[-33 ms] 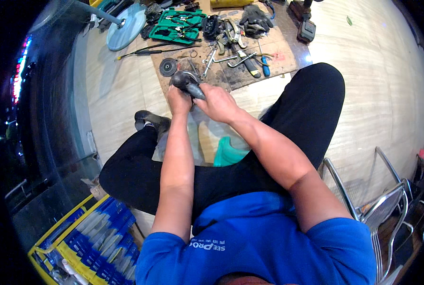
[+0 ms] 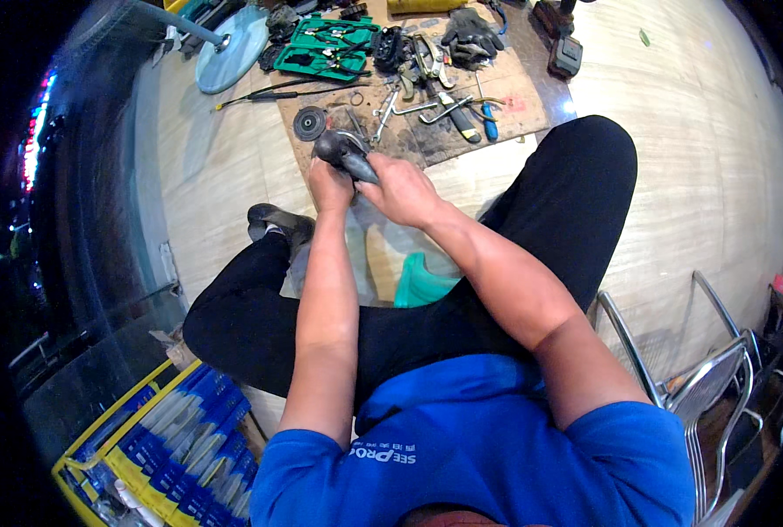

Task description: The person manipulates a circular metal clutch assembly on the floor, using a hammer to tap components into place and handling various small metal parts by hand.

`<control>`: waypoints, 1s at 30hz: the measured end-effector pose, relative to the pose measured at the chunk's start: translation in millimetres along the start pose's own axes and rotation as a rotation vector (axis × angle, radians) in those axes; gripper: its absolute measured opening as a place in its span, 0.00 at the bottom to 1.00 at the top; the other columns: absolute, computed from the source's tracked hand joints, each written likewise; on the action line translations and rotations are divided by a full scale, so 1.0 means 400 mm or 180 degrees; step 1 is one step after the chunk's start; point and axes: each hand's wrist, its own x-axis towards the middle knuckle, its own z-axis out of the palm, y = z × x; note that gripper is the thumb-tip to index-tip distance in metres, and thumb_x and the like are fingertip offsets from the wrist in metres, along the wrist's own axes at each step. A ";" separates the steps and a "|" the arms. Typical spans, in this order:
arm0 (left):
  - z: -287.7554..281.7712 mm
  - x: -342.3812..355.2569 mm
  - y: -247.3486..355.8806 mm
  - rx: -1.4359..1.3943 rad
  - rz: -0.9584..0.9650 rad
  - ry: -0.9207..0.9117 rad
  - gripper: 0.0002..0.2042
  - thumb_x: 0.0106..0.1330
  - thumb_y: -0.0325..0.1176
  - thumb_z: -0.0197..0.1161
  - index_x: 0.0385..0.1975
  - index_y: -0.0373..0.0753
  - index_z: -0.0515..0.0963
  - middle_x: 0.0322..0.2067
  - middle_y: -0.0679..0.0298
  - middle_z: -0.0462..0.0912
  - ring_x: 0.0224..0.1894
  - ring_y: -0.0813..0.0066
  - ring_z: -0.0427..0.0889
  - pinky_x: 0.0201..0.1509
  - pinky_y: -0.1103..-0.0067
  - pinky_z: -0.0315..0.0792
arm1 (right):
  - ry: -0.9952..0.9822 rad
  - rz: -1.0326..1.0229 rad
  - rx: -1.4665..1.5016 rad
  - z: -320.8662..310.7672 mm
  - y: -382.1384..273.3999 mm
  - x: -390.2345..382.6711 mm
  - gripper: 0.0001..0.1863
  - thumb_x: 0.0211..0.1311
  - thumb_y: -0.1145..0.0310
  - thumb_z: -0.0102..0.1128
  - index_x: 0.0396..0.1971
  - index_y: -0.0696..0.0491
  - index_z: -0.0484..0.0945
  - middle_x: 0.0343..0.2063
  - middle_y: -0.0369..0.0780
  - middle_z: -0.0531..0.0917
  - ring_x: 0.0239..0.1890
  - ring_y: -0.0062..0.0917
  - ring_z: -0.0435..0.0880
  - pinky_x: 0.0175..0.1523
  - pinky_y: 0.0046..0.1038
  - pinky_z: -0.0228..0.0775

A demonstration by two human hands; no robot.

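Both hands grip a dark grey part (image 2: 343,149) with a rounded, blackened end and a curved silvery rim. My left hand (image 2: 330,184) is closed around it from the left, partly hidden by the part. My right hand (image 2: 396,187) holds its right side, thumb along the grey body. Just beyond my hands, a black ringed disc (image 2: 309,124) lies on a stained cardboard sheet (image 2: 532,110), with a wrench (image 2: 383,119), hex keys, pliers and a blue-handled screwdriver (image 2: 489,119) to the right.
An open green tool case (image 2: 319,61), black gloves (image 2: 470,39) and a power tool (image 2: 563,48) lie at the back, beside a round stand base (image 2: 229,66). A green stool (image 2: 418,285) is beneath me. A steel-tube chair (image 2: 716,378) stands right, a blue-and-yellow rack (image 2: 163,439) lower left.
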 end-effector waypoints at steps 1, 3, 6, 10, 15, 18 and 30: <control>-0.002 -0.001 0.004 0.0009 -0.0137 -0.0036 0.13 0.49 0.20 0.60 0.36 0.38 0.79 0.36 0.53 0.82 0.43 0.48 0.79 0.48 0.63 0.72 | -0.0003 0.0012 0.0001 -0.002 -0.005 0.000 0.16 0.56 0.64 0.64 0.37 0.57 0.72 0.32 0.54 0.81 0.39 0.53 0.79 0.43 0.49 0.69; -0.004 -0.003 0.014 0.0019 -0.0408 -0.0112 0.11 0.50 0.20 0.59 0.35 0.38 0.79 0.35 0.54 0.81 0.42 0.48 0.78 0.48 0.62 0.72 | -0.0006 0.0040 0.0000 -0.007 -0.014 0.000 0.16 0.56 0.63 0.64 0.37 0.58 0.72 0.32 0.54 0.80 0.39 0.53 0.78 0.43 0.49 0.69; -0.010 0.000 -0.029 0.0123 0.0175 0.0021 0.12 0.49 0.21 0.59 0.35 0.39 0.79 0.35 0.55 0.81 0.42 0.48 0.77 0.48 0.62 0.71 | -0.0097 0.0188 0.0029 0.003 -0.024 0.007 0.16 0.56 0.63 0.64 0.37 0.58 0.72 0.31 0.54 0.80 0.38 0.54 0.79 0.43 0.48 0.70; -0.012 -0.001 0.017 -0.0007 0.0191 -0.0034 0.12 0.49 0.20 0.59 0.34 0.38 0.78 0.36 0.55 0.81 0.44 0.48 0.76 0.49 0.61 0.71 | 0.0040 0.0123 0.0111 0.002 -0.005 0.006 0.16 0.56 0.63 0.64 0.37 0.58 0.73 0.31 0.55 0.80 0.38 0.54 0.79 0.42 0.48 0.70; -0.009 -0.003 -0.012 0.0326 -0.0022 -0.0106 0.13 0.50 0.21 0.58 0.37 0.40 0.78 0.37 0.55 0.80 0.45 0.48 0.76 0.49 0.61 0.70 | -0.0032 0.0231 0.0047 0.006 -0.010 0.013 0.15 0.56 0.63 0.64 0.36 0.58 0.74 0.30 0.55 0.80 0.37 0.54 0.79 0.42 0.47 0.70; -0.009 -0.005 -0.026 0.0246 0.0151 -0.0042 0.14 0.50 0.20 0.56 0.38 0.40 0.77 0.36 0.55 0.80 0.43 0.48 0.76 0.48 0.60 0.71 | 0.0041 0.0153 0.0152 0.007 -0.016 0.008 0.16 0.56 0.63 0.64 0.37 0.59 0.74 0.30 0.56 0.81 0.38 0.54 0.79 0.42 0.46 0.70; -0.008 -0.004 -0.016 0.0458 0.0217 -0.0108 0.13 0.50 0.19 0.56 0.36 0.39 0.77 0.35 0.54 0.80 0.43 0.48 0.76 0.47 0.61 0.70 | 0.0208 0.0031 0.0174 0.013 -0.013 0.002 0.17 0.56 0.63 0.64 0.38 0.60 0.74 0.29 0.56 0.80 0.37 0.54 0.79 0.41 0.47 0.70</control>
